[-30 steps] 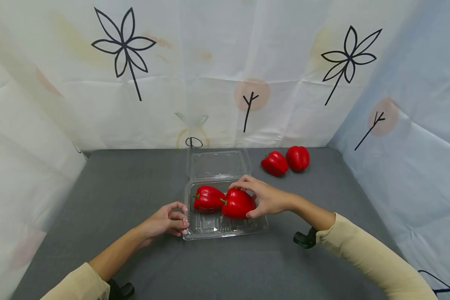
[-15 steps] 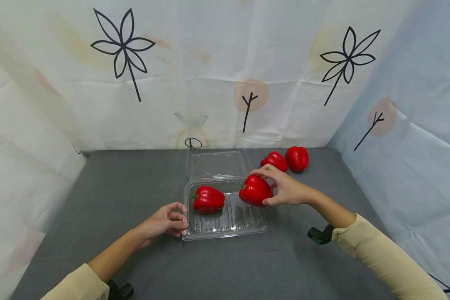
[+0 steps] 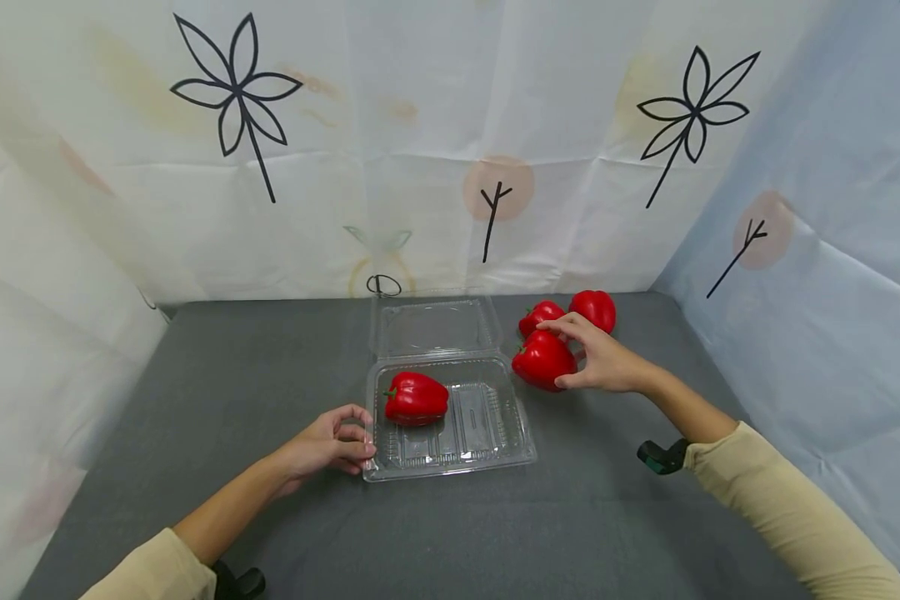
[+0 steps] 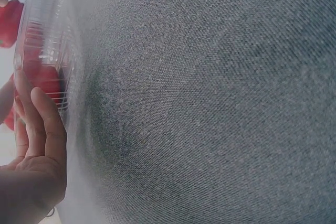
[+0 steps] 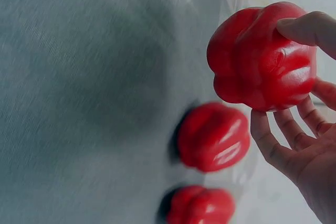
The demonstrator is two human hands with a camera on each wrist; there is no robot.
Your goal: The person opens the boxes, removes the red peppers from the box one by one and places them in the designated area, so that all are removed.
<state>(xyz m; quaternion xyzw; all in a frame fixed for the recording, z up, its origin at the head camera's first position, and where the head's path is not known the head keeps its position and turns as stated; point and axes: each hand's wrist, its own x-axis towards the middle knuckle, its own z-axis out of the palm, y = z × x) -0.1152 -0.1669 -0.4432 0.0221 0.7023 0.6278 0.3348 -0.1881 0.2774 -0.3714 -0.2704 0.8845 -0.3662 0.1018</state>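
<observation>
My right hand (image 3: pixel 606 360) grips a red bell pepper (image 3: pixel 543 362) between thumb and fingers. It hangs off the table, just right of a clear plastic clamshell container (image 3: pixel 487 457). In the right wrist view the held pepper (image 5: pixel 262 59) shows its lobed underside. My left hand (image 3: pixel 337 439) holds the container's left edge, its fingers (image 4: pixel 52 124) along the side wall in the left wrist view. One red bell pepper (image 3: pixel 416 399) with a green stem lies on its side in the container's left half. The container's lid (image 3: pixel 437 327) is folded back, away from me.
Two more red bell peppers stand at the table's back right: one (image 3: pixel 542 315) partly hidden by the right hand and held pepper, the other (image 3: pixel 594 308) beside it. Grey cloth (image 3: pixel 450 542) covers the table. Printed white curtains (image 3: pixel 420 150) border the back and sides.
My right hand has lifted a bell pepper out of the container's right half and carried it right and back, toward the two loose peppers. The left hand has stayed on the container.
</observation>
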